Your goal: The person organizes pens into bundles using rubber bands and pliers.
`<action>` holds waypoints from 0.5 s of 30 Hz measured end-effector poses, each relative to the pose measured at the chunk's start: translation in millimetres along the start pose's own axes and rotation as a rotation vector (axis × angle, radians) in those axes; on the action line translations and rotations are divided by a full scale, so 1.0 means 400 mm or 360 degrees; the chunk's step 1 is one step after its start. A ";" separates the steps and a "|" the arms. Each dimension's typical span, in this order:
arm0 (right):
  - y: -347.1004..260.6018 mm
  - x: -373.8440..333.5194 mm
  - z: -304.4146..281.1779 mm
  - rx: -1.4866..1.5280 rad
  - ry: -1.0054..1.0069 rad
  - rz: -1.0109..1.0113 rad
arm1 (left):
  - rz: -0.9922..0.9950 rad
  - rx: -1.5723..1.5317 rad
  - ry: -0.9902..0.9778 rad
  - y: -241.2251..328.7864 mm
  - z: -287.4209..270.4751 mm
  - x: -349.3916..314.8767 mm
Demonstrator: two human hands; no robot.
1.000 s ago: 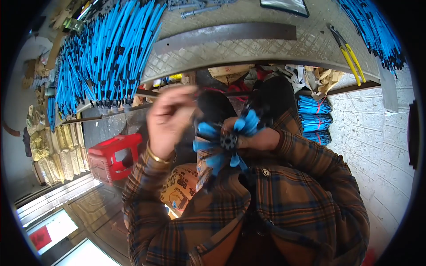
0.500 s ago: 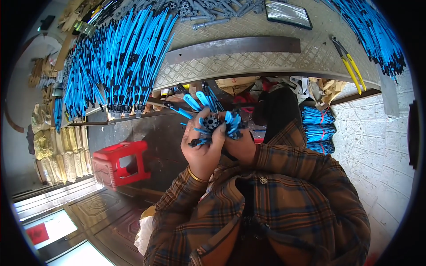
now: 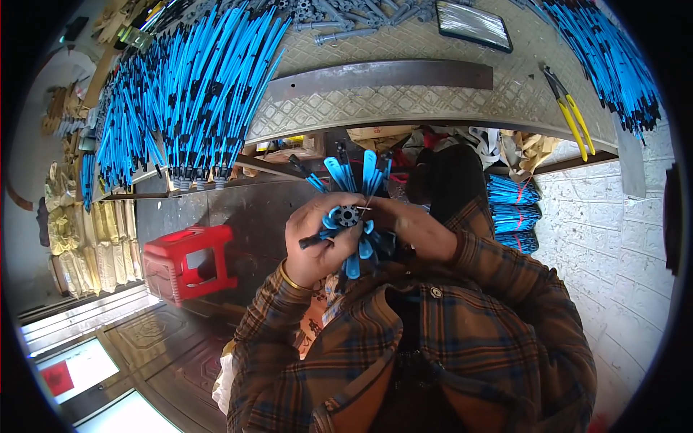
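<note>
My left hand (image 3: 315,234) is closed around a round black hub (image 3: 347,215) with holes in its face. Blue ribs with black end pieces radiate from the hub: some blue ribs (image 3: 353,265) hang below the fingers, others stick up beyond my knuckles. My right hand (image 3: 419,229) meets the hub from the right, its fingers pinched at the rim. A thin, shiny wire (image 3: 365,208) shows at those fingertips; its far end is hidden. Part of the ribs lies behind my right fingers.
Dense bundles of blue ribs (image 3: 209,94) lie on the bench at left, more blue ribs (image 3: 610,65) at far right. Grey plastic shafts (image 3: 346,35), a flat dark-edged case (image 3: 473,27), a metal bar (image 3: 382,75) and yellow-handled pliers (image 3: 574,119) share the benchtop. A red stool (image 3: 184,270) stands left.
My right hand has shifted from behind the ribs to the hub's right rim. The ribs have spread, some now hanging downward, and a thin wire has come into sight.
</note>
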State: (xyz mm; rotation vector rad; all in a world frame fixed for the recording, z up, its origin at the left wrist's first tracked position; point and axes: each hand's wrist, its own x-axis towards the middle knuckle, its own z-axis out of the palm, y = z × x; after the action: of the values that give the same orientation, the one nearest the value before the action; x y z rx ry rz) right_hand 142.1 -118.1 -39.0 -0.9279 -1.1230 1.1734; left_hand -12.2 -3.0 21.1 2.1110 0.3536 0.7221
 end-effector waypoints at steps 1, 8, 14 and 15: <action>-0.004 0.002 -0.007 0.0269 0.0063 0.0228 | -0.0001 -0.0005 -0.0001 0.000 0.000 0.003; -0.033 0.029 -0.025 -0.0506 -0.0153 0.0114 | 0.0106 -0.0096 -0.0202 0.001 -0.003 0.022; -0.011 0.025 0.003 -0.0573 0.0122 0.0028 | -0.0091 -0.0103 -0.0182 0.011 0.023 0.024; -0.017 0.026 0.005 -0.0573 0.0118 0.0027 | -0.0131 -0.0079 -0.0130 0.004 0.028 0.019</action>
State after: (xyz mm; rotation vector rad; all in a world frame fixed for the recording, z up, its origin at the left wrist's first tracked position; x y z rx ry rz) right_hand 142.0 -109.0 -30.1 -1.2468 -1.2917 0.9571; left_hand 0.6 -7.5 19.9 2.0600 0.3714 0.5891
